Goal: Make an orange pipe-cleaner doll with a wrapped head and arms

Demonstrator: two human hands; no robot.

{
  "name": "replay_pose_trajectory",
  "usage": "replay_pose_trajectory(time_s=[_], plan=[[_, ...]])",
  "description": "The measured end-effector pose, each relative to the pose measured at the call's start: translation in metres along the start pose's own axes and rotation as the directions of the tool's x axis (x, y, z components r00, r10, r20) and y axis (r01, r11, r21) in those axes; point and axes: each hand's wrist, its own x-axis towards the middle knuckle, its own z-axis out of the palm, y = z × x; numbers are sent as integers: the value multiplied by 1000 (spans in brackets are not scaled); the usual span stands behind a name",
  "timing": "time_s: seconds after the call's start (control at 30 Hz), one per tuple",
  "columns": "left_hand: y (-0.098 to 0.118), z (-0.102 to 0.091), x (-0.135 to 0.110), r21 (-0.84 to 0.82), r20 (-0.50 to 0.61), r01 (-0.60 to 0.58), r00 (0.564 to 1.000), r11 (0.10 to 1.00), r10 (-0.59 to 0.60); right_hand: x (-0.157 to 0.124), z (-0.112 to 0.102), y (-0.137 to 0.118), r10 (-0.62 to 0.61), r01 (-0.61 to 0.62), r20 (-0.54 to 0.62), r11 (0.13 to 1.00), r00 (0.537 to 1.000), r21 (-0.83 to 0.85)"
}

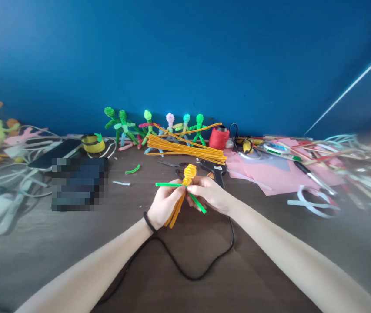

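Between my two hands is a pipe cleaner figure (pixel 189 173) with a coiled yellow head and straight orange stems pointing down. A green pipe cleaner (pixel 168 185) crosses just below the head, one end out to the left, the other slanting down right. My left hand (pixel 168 200) pinches the figure at the neck, its thumb by the green piece. My right hand (pixel 208 191) closes on the same spot from the other side, fingertips partly hidden. Just behind lie scissors (pixel 175 165) and a black glue gun (pixel 217 170).
A bundle of orange pipe cleaners (pixel 185 148) lies behind my hands. Finished figures (pixel 148 126) lean along the blue wall. Red twine (pixel 218 138) and pink paper (pixel 257 174) are right; a pixelated dark object (pixel 81 184) is left. A black cord (pixel 188 277) loops in front.
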Motion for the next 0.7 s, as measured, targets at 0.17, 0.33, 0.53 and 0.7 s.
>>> replay_pose_trajectory(time_s=[0.17,0.33,0.53,0.7], plan=[[3,2,0,-42,13,13,1000,999,-12,0,-1,2,1,-1,4,1000,1000,4],[5,1,0,-44,41,12,999,999,-10,1,-3,4,-9,8,29,1000,1000,17],[7,0,-1,-22,38,36,999,999,-35,0,-2,3,-6,6,20,1000,1000,4],[8,1,-1,-4,25,38,999,999,-37,-1,-1,2,5,-5,16,1000,1000,-1]])
